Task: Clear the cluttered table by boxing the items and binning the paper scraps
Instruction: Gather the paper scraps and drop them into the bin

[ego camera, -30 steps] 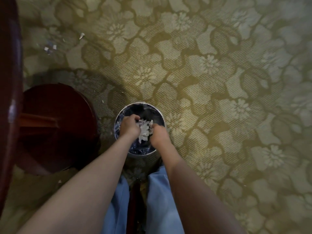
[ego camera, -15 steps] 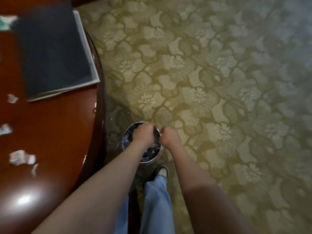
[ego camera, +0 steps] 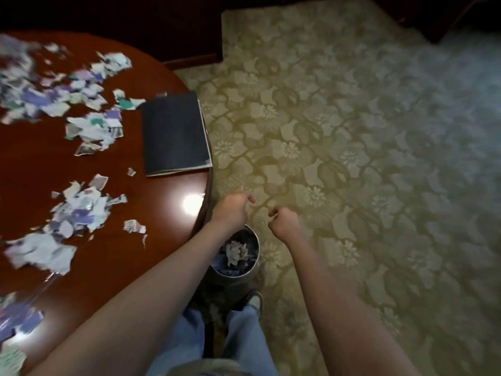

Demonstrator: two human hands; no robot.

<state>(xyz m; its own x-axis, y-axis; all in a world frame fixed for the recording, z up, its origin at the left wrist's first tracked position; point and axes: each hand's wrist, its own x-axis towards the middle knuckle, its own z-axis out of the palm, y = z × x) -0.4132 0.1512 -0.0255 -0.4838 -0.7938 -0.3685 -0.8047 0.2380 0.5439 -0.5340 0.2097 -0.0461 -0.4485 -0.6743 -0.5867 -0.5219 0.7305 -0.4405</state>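
Note:
A small round metal bin stands on the carpet beside the table, with torn paper scraps lying inside it. My left hand and my right hand hover above and just past the bin. Both are loosely curled and hold nothing. Many torn paper scraps are scattered over the round red-brown table at the left. A dark notebook lies near the table's right edge.
Patterned olive carpet covers the floor to the right. Dark furniture stands behind the table. My legs in blue jeans and one shoe are below the bin.
Both hands have let the scraps fall into the bin and risen out of it. The view has lifted and swung left, bringing the tabletop and its scraps into sight.

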